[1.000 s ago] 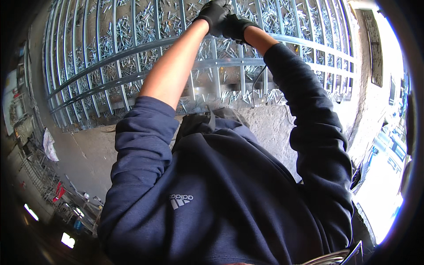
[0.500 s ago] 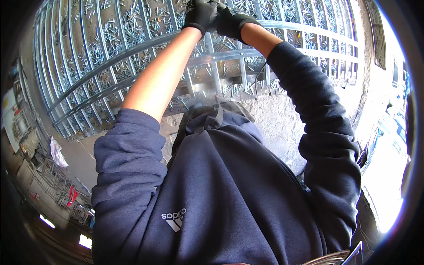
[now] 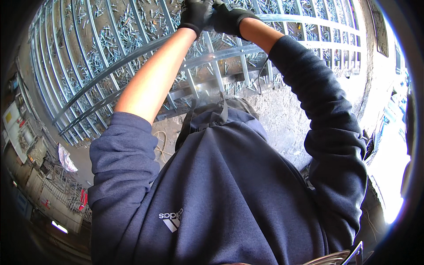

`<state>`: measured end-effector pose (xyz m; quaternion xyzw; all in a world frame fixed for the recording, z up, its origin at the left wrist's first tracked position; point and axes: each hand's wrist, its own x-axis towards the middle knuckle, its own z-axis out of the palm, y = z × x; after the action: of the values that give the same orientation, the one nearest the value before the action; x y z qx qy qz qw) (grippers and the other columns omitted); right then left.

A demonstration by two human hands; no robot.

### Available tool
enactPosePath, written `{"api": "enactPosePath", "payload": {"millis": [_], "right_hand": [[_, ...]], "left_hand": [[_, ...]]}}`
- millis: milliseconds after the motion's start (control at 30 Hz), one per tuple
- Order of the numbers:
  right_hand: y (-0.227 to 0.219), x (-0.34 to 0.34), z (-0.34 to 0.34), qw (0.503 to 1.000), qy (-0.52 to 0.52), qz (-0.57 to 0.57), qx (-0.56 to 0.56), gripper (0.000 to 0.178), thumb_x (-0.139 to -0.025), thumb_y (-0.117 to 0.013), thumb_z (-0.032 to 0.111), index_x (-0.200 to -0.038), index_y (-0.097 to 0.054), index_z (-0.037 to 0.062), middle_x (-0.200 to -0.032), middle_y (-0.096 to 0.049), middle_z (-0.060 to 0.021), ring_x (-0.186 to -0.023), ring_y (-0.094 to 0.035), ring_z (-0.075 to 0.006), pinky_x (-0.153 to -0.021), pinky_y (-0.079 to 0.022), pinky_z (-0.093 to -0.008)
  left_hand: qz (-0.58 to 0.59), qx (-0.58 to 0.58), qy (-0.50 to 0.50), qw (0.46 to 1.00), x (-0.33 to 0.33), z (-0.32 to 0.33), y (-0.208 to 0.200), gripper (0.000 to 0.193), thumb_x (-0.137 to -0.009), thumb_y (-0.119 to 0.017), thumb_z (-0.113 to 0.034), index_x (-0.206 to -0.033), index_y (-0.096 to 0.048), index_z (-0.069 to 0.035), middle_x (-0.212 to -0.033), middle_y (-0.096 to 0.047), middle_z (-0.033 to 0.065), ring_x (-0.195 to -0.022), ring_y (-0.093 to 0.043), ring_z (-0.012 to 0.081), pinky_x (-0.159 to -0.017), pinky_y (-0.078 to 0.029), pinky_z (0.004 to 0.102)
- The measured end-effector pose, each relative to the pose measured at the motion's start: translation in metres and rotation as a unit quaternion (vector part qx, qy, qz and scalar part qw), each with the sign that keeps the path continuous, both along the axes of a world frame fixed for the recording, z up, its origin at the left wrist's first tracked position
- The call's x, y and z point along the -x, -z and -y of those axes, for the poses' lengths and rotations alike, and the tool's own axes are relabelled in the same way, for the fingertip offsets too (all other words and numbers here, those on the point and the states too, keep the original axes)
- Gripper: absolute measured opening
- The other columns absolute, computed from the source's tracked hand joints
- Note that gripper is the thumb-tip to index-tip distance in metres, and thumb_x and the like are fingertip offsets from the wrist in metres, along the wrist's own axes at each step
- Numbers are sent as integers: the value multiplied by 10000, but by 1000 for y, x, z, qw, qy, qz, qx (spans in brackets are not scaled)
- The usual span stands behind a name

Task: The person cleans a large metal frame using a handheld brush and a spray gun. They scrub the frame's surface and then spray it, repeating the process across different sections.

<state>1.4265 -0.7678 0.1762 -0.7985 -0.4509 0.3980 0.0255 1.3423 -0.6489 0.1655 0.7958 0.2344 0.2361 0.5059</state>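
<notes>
Both my hands wear black gloves and meet at the top edge, over a galvanised metal grille (image 3: 212,57) of long rails and crossing bars. My left hand (image 3: 197,16) is closed, with its fingers curled toward the right one. Pressed up against it is my right hand (image 3: 229,19), also closed. Whatever they grip between them is hidden by the gloves and the top edge. Just below the hands, a flat rail (image 3: 221,55) with small fastener heads crosses the bars.
Many short, thin metal pieces (image 3: 119,33) lie scattered under and between the bars. A dark cable (image 3: 260,79) hangs by the grille's near edge. Rough concrete floor (image 3: 285,119) lies nearer me. At the left are a pale crumpled sheet (image 3: 67,158) and cluttered racks (image 3: 59,190).
The view has turned slightly, so the grille sits a little differently in the picture. My hands stay together at the top and appear slightly further left.
</notes>
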Motion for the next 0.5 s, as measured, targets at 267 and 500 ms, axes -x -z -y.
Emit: {"api": "enactPosePath", "payload": {"millis": [267, 500], "right_hand": [[-1, -5, 1, 1000, -20, 17, -6, 590, -1020, -392, 549, -1418, -507, 130, -1360, -601, -144, -1164, -616, -316, -1051, -446, -441], [-1, -7, 4, 999, -42, 34, -8, 604, -1017, -393, 547, -1438, -499, 127, -1400, -579, -152, -1198, -609, -331, -1056, -451, -454]], "left_hand": [[29, 174, -15, 984, 0, 1, -1, 120, -997, -598, -139, -949, -637, -36, -766, -646, 84, -710, -604, 137, -664, -509, 362], [1, 70, -23, 997, 0, 3, 4, 94, -979, -607, -120, -963, -659, -44, -784, -647, 74, -739, -598, 127, -684, -509, 344]]}}
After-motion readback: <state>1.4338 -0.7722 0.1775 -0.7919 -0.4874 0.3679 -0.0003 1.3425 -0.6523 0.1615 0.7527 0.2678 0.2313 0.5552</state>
